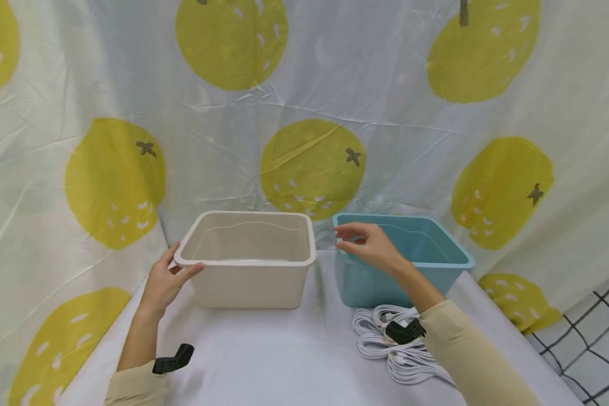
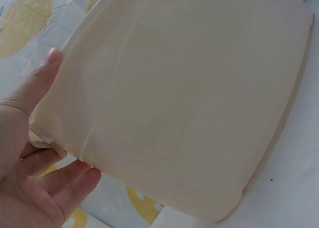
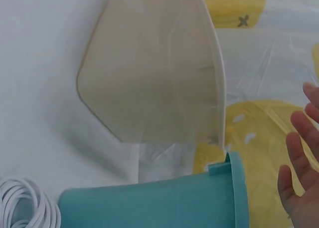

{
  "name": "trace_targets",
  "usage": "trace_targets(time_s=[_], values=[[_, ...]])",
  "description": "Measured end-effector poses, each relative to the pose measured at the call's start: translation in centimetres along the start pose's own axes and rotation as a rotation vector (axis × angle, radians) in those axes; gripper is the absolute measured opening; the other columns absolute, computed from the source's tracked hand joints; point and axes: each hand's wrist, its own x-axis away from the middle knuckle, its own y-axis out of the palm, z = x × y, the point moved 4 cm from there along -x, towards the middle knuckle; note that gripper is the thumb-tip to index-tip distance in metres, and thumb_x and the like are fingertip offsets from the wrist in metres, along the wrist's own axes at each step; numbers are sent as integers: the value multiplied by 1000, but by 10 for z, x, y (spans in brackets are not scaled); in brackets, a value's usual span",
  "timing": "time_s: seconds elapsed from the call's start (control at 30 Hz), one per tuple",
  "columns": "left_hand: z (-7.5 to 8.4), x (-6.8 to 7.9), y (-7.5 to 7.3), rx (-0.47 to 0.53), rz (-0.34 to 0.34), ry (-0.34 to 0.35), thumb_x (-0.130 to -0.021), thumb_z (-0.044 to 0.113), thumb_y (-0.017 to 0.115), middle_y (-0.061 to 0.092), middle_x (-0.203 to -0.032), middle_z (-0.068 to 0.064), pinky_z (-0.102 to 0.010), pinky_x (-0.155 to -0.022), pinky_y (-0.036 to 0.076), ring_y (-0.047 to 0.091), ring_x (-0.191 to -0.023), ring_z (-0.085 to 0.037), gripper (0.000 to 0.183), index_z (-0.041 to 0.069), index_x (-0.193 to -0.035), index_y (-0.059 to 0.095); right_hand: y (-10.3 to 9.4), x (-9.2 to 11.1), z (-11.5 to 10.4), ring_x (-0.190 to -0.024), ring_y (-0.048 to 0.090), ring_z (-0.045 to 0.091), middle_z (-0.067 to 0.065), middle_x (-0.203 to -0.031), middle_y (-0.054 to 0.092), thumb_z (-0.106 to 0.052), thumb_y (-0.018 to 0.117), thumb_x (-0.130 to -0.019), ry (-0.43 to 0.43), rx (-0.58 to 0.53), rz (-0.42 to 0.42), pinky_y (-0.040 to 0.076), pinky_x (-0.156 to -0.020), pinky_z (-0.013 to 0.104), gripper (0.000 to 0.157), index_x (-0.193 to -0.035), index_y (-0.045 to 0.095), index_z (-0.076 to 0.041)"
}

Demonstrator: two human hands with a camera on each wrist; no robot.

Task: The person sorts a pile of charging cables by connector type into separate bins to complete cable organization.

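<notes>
A beige plastic bin (image 1: 251, 286) stands upright on the left part of the white table. My left hand (image 1: 161, 285) grips its front left corner, thumb along the front rim and fingers at the left side; the left wrist view shows the same hand (image 2: 45, 163) against the bin's wall. To the right is a teal bin (image 1: 373, 285). My right hand (image 1: 369, 246) hovers by its front left corner, fingers bent loosely and thumb apart, holding nothing. In the right wrist view, that hand (image 3: 304, 188) is clear of both bins. Little shows of the beige bin's inside floor.
Several bundles of coiled white cable (image 1: 385, 344) lie before the teal bin, partly under my right forearm. A lemon-print curtain (image 1: 213, 146) hangs directly behind both bins. Black wire grid (image 1: 596, 338) is at the lower right. The white tabletop (image 1: 264, 355) extends in front of the beige bin.
</notes>
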Motion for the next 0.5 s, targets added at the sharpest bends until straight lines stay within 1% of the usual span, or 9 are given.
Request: trace_targets(time_s=[0.17, 0.27, 0.43, 0.5], values=[[-1, 2, -1, -5, -12, -10, -95, 28, 79, 32, -161, -27, -61, -110, 37, 47, -138, -42, 102, 7, -166, 9, -10, 14, 6, -109, 65, 24, 13, -125, 71, -21, 75, -98, 0, 25, 7, 52, -94, 49, 40, -134, 68, -4], [-2, 1, -1, -11, -14, -11, -96, 28, 78, 31, -162, -27, -62, -109, 38, 46, -138, -43, 102, 8, -167, 8, -17, 22, 9, -109, 65, 23, 12, -126, 71, -21, 75, -98, -1, 32, 20, 53, -94, 49, 39, -133, 69, -5], [-2, 1, -1, -17, -20, -9, -96, 28, 78, 30, -162, -26, -63, -109, 38, 45, -139, -44, 102, 9, -167, 7, -29, 39, 14, -105, 66, 18, 7, -122, 72, -20, 76, -97, -1, 58, 57, 54, -91, 41, 35, -129, 72, -8], [-2, 0, 0, -17, -22, -4, -96, 28, 78, 31, -162, -27, -63, -109, 38, 46, -138, -43, 102, 8, -167, 8, -34, 46, 16, -104, 66, 16, 8, -121, 73, -18, 76, -97, -8, 66, 69, 55, -90, 36, 33, -128, 73, -8]])
